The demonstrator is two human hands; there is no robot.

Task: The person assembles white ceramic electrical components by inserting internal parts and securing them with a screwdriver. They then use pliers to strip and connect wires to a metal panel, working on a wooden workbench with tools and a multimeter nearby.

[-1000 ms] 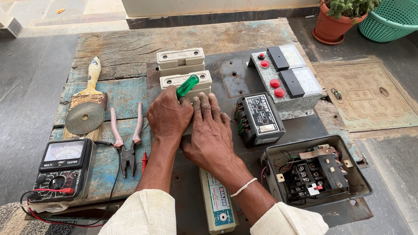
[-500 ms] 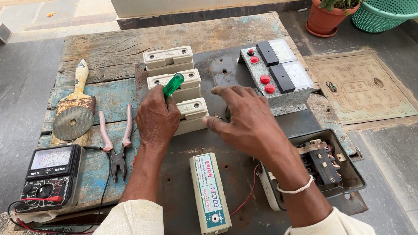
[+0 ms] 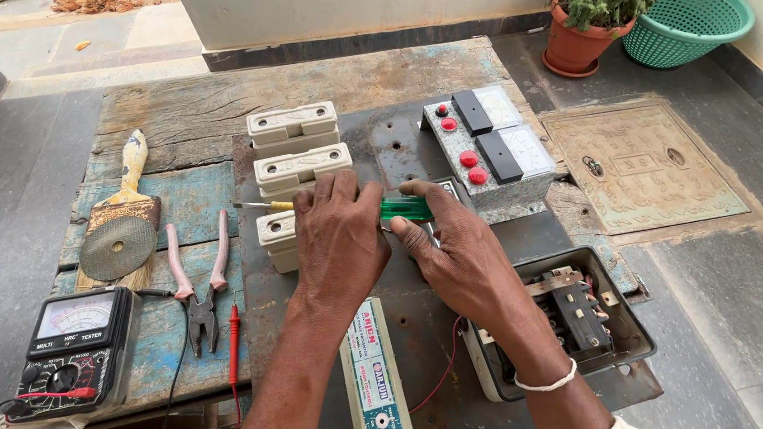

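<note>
Green-handled screwdriver [image 3: 372, 208] is now lying crosswise between both hands, where half a second ago it was standing upright in the left fist alone. The left hand [image 3: 340, 236] is closing over the shaft end, its fingers wrapped down, with the thin metal tip poking out to the left past the knuckles. The right hand [image 3: 457, 256] is pinching the green handle between thumb and fingertips; a moment ago that hand was spread flat on the dark metal sheet [image 3: 395, 150]. So both hands are now clamped on the one tool, close together and nearly touching.

Under the left hand, the nearest cream fuse carrier [image 3: 276, 237] is sitting partly hidden, with two more carriers [image 3: 302, 168] stacked in a row behind it. Just beyond the right hand a grey panel with red buttons and two meters [image 3: 485, 147] is resting on the sheet. An open switch box [image 3: 580, 317] is lying beside the right wrist, and a long white ballast-like unit [image 3: 373, 374] between the forearms. Further left, pliers [image 3: 199, 288], a paintbrush with a grinding disc [image 3: 121, 244] and a multimeter [image 3: 70, 343] are lying on the wooden board [image 3: 209, 101].
</note>
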